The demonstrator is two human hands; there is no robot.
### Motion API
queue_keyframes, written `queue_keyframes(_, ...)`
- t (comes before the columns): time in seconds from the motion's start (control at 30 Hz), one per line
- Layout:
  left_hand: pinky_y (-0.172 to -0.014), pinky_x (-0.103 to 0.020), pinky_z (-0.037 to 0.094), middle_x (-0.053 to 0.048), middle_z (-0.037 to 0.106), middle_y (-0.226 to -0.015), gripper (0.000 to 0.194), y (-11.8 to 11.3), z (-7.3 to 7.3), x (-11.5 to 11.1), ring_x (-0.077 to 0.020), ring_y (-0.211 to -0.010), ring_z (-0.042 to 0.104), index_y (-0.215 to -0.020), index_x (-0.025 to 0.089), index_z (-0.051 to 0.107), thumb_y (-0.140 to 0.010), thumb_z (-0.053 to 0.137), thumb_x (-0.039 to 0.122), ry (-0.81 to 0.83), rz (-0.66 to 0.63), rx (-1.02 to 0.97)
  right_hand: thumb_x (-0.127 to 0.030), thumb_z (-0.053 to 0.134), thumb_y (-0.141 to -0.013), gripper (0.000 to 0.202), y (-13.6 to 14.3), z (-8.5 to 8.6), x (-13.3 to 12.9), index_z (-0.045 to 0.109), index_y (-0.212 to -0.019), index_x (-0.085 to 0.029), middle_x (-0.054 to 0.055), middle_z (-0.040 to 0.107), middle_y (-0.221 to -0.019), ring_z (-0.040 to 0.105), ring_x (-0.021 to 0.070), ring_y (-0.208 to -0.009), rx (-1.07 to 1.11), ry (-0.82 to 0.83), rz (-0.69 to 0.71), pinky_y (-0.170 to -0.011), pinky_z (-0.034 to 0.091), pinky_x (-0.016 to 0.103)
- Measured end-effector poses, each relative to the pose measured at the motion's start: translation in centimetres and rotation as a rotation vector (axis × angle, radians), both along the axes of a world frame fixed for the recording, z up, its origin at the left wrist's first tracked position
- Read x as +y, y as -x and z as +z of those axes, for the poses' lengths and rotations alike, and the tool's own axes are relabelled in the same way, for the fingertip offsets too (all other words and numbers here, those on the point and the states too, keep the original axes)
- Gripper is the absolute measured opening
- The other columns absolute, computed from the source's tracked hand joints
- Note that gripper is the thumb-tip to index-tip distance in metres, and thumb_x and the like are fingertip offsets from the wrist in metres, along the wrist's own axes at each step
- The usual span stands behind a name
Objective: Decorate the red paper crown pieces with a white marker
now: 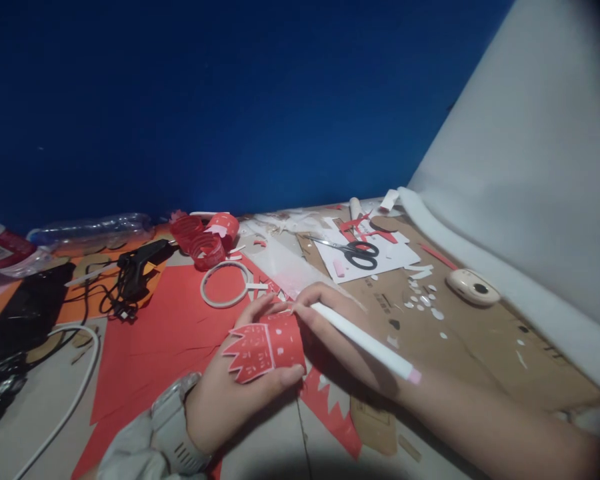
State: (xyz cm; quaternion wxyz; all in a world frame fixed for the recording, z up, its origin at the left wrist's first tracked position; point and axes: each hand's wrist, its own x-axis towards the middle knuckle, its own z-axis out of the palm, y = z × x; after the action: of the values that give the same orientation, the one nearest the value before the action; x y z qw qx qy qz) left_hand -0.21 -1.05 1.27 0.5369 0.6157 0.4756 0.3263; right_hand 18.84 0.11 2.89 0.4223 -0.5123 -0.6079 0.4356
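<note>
Red paper roll (286,343) sits pinched between my left hand's (225,403) thumb and fingers, long side running left-right, teeth leftward; my right hand (337,350), gripping the white pen (365,340), meets its far right edge.

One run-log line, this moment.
left hand: holding patterned red paper roll; right hand: holding white pink-ended pen; nearby: black-handled scissors on white paper
</note>
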Motion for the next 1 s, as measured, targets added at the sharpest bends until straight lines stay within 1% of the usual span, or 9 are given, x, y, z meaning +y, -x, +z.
queue_keyframes(0.07,-0.116,-0.043,0.035,-0.008,0.049,-0.148,0.061,0.1,-0.2,0.0,-0.0291,-0.137,0.045,-0.135,0.027,0.045,-0.082,0.069,0.046,-0.027,0.016,0.036,-0.037,0.057,-0.093,0.021,0.1,-0.1,0.0,0.061,-0.078,-0.022,-0.002,0.061,-0.071,0.052,0.0146,-0.065,-0.03,0.007,0.019,-0.06,0.036,0.027)
queue_keyframes(0.1,-0.116,-0.044,0.035,-0.009,0.05,-0.146,0.062,0.1,-0.3,0.0,-0.0294,-0.138,0.044,-0.135,0.027,0.044,-0.082,0.069,0.046,-0.035,0.033,0.042,-0.038,0.057,-0.093,0.021,0.1,-0.2,0.0,0.061,-0.079,-0.022,-0.003,0.06,-0.069,0.052,0.0145,-0.065,-0.019,0.025,0.019,-0.061,0.037,0.027)
queue_keyframes(0.27,-0.106,-0.04,0.046,-0.007,0.057,-0.134,0.079,-0.3,-0.5,0.0,-0.0279,-0.129,0.052,-0.133,0.03,0.037,-0.069,0.083,0.037,-0.065,0.147,-0.039,-0.047,0.053,-0.093,0.024,0.5,-0.7,-0.1,0.057,-0.094,-0.023,-0.002,0.061,-0.07,0.054,0.0137,-0.059,0.253,0.161,0.022,-0.055,0.042,0.026)
queue_keyframes(0.33,-0.103,-0.039,0.047,-0.006,0.057,-0.133,0.078,-0.4,-0.4,0.0,-0.0268,-0.125,0.055,-0.129,0.03,0.038,-0.067,0.085,0.034,-0.065,0.195,-0.069,-0.044,0.052,-0.094,0.022,0.5,-0.7,0.0,0.057,-0.091,-0.023,-0.001,0.061,-0.07,0.053,0.013,-0.056,0.231,0.168,0.032,-0.054,0.042,0.026)
queue_keyframes(0.43,-0.106,-0.039,0.045,-0.005,0.054,-0.136,0.077,-0.4,-0.4,-0.1,-0.0256,-0.128,0.052,-0.13,0.033,0.034,-0.07,0.083,0.032,-0.095,0.177,-0.094,-0.041,0.056,-0.093,0.021,0.1,-1.1,0.3,0.051,-0.084,-0.022,-0.003,0.06,-0.069,0.054,0.0119,-0.057,0.174,0.121,0.083,-0.057,0.043,0.026)
queue_keyframes(0.6,-0.11,-0.037,0.044,-0.004,0.049,-0.143,0.078,-0.2,-0.8,-0.4,-0.0246,-0.137,0.045,-0.137,0.038,0.028,-0.077,0.078,0.032,-0.19,0.085,0.029,-0.041,0.07,-0.084,0.035,-0.6,-2.2,0.5,0.039,-0.088,-0.025,-0.002,0.06,-0.088,0.053,0.0094,-0.058,0.255,0.102,0.204,-0.054,0.043,0.024)
queue_keyframes(0.8,-0.112,-0.036,0.043,-0.003,0.034,-0.157,0.088,-0.1,-0.9,-0.3,-0.0279,-0.144,0.035,-0.141,0.037,0.028,-0.072,0.082,0.033,-0.193,0.092,-0.005,-0.03,0.065,-0.09,0.03,-0.6,-2.4,0.7,0.036,-0.085,-0.024,-0.004,0.056,-0.087,0.049,0.0072,-0.059,0.259,-0.029,0.158,-0.055,0.042,0.023)
queue_keyframes(0.9,-0.112,-0.036,0.044,-0.005,0.035,-0.156,0.083,-0.2,-0.7,0.0,-0.0278,-0.142,0.039,-0.139,0.034,0.033,-0.073,0.081,0.034,-0.153,0.141,-0.07,-0.029,0.064,-0.09,0.028,-0.5,-2.5,0.8,0.037,-0.085,-0.024,-0.003,0.055,-0.087,0.05,0.0083,-0.061,0.229,-0.086,0.133,-0.056,0.043,0.023)
queue_keyframes(1.0,-0.102,-0.038,0.053,-0.006,0.049,-0.146,0.068,-0.3,-0.4,0.4,-0.0288,-0.13,0.054,-0.13,0.03,0.045,-0.073,0.081,0.033,-0.063,0.154,-0.158,-0.028,0.063,-0.091,0.026,-0.4,-2.9,0.7,0.038,-0.086,-0.024,-0.002,0.057,-0.088,0.053,0.0097,-0.063,0.21,-0.108,0.146,-0.056,0.044,0.024)
